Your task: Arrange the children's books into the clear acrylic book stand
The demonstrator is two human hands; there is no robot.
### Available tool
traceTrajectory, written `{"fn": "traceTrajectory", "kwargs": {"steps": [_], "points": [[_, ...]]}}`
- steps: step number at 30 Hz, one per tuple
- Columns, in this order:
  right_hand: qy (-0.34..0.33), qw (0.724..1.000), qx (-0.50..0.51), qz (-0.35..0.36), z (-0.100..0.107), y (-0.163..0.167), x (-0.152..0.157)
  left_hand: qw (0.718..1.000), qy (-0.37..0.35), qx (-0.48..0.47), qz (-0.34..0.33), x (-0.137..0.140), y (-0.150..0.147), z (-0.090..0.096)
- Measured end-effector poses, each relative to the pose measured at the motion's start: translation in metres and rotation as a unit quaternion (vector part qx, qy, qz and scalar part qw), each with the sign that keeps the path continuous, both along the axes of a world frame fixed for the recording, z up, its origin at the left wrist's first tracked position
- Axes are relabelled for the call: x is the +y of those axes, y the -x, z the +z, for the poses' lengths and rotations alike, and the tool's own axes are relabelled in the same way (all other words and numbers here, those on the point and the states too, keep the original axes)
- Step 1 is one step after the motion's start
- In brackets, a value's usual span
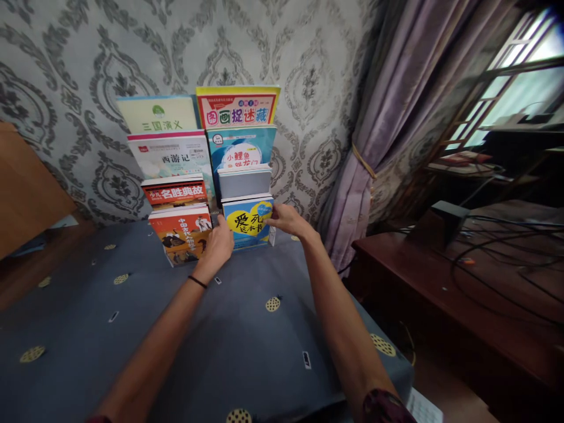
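Two columns of upright books stand in tiers before me. In front on the right is a blue book (249,218) with a yellow heart on its cover. My right hand (288,222) pinches its right edge, thumb and fingers closed. At its left edge is my left hand (219,244), fingers curled and partly hidden, overlapping the right side of an orange book (178,235). Behind the blue book rise a grey-white book (245,184), a teal book (241,144) and a pink-and-yellow book (238,108). The left column holds a red book (176,192), a pale book (171,155) and a cream book (156,114).
A blue-grey cloth (247,329) with pineapple prints covers the table. Patterned wallpaper (308,88) backs the books. A tied purple curtain (370,135) hangs at the right, beside a dark red desk (432,288) with tangled black cables (497,247). A brown wooden panel (30,188) is at far left.
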State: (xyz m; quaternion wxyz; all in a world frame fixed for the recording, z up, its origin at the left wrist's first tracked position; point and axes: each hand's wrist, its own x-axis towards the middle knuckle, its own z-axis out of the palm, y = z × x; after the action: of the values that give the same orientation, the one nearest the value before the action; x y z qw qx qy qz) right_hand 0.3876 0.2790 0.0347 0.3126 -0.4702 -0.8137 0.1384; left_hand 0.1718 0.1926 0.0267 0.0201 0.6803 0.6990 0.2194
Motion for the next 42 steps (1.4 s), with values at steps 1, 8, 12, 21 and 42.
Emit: {"fn": "traceTrajectory", "kwargs": {"steps": [1, 8, 12, 21, 42], "points": [[0.002, 1.0, -0.002, -0.006, 0.001, 0.0, -0.001, 1.0, -0.001, -0.003, 0.001, -0.001, -0.001, 0.001], [-0.037, 0.994, 0.095, -0.04, 0.007, 0.01, -0.009, 0.998, -0.052, -0.038, 0.023, -0.003, -0.01, -0.001], [-0.026, 0.991, 0.123, -0.041, 0.006, 0.014, -0.007, 0.996, -0.065, -0.05, 0.014, 0.002, -0.009, 0.0], [-0.031, 0.994, 0.054, -0.088, 0.012, 0.016, -0.013, 0.994, -0.077, -0.075, -0.005, 0.006, -0.004, 0.0], [-0.013, 0.981, -0.075, -0.177, 0.027, 0.037, -0.034, 0.997, -0.066, -0.032, 0.019, 0.005, -0.004, 0.009]]}}
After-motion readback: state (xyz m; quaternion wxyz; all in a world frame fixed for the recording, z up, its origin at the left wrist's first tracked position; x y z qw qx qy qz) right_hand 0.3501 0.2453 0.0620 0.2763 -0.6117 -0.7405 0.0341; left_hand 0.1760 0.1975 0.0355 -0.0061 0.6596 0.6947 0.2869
